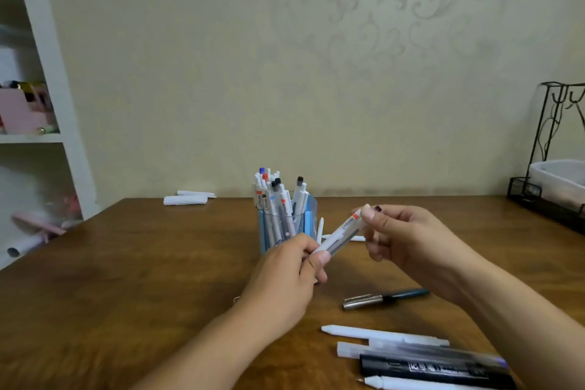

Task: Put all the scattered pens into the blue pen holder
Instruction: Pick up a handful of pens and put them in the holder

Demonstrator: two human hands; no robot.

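Mid-frame, left hand (285, 275) and right hand (399, 234) fingers pinch opposite ends of white pen (336, 237), just before blue pen holder (286, 228); next: tip upright, drop in; more pens lower right on counter (126, 263)

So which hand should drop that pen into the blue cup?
Probably the left hand. It grips the white pen at its lower end, right in front of the blue pen holder. The right hand only pinches the top end, farther away.

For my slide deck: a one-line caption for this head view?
Both hands, left and right, hold a white pen before the blue holder, more pens lying on the table.
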